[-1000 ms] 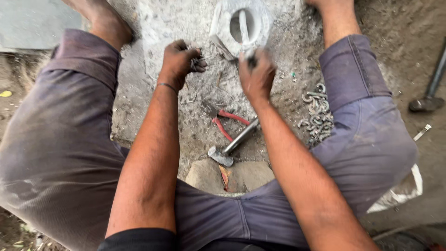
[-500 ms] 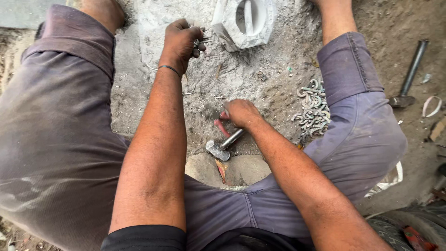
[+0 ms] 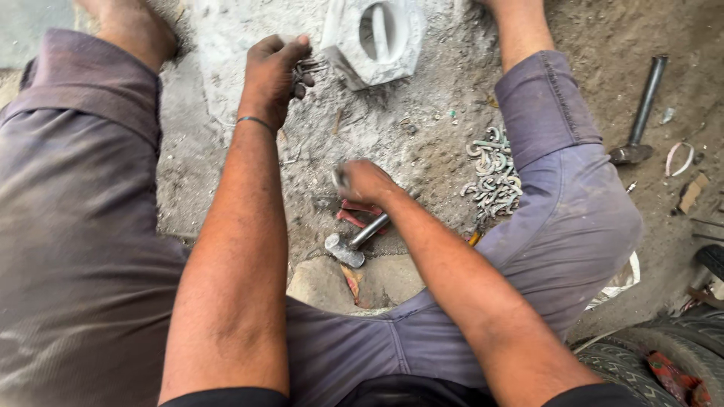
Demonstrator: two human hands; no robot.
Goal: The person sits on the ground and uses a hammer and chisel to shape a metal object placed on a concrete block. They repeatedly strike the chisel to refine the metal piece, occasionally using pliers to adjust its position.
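My left hand (image 3: 275,64) is up near the top, its fingers closed on a few small dark metal pieces (image 3: 305,71), just left of a grey stone block with a round hole (image 3: 377,38). My right hand (image 3: 366,185) is curled low over the red-handled pliers (image 3: 353,216) and the upper end of a small hammer's handle (image 3: 371,230). The hammer head (image 3: 343,250) rests on the ground. A blurred bit of metal shows at the right thumb; whether this hand grips anything is unclear.
I sit on dusty ground with legs spread in purple trousers. A pile of curved metal links (image 3: 494,177) lies by my right knee. A second, larger hammer (image 3: 641,113) lies farther right. Tyres (image 3: 664,354) sit at bottom right, a flat stone (image 3: 324,283) between my legs.
My right hand came down from the stone block to the pliers and hammer, where it now hovers. My left hand stayed near the block with the metal pieces.
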